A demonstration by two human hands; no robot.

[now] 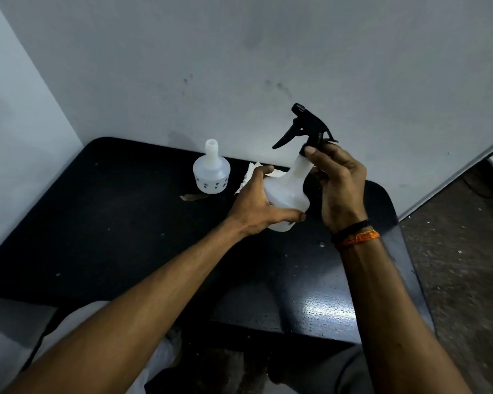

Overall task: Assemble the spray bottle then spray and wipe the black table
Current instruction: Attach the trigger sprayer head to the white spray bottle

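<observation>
I hold a translucent white spray bottle (291, 191) tilted above the black table (125, 237). My left hand (256, 203) wraps around its round body. My right hand (339, 183) pinches the collar of the black trigger head (299, 129), which sits on the bottle's neck with its nozzle pointing up and left. A second white bottle (211, 170) without a head stands upright near the table's back edge. White crumpled paper (251, 174) lies on the table behind my left hand, partly hidden.
A white wall rises directly behind the table and another closes the left side. A small brownish scrap (192, 197) lies near the headless bottle. Rough dark floor (461, 265) runs along the table's right edge. Wet spots glint on the table's near right part.
</observation>
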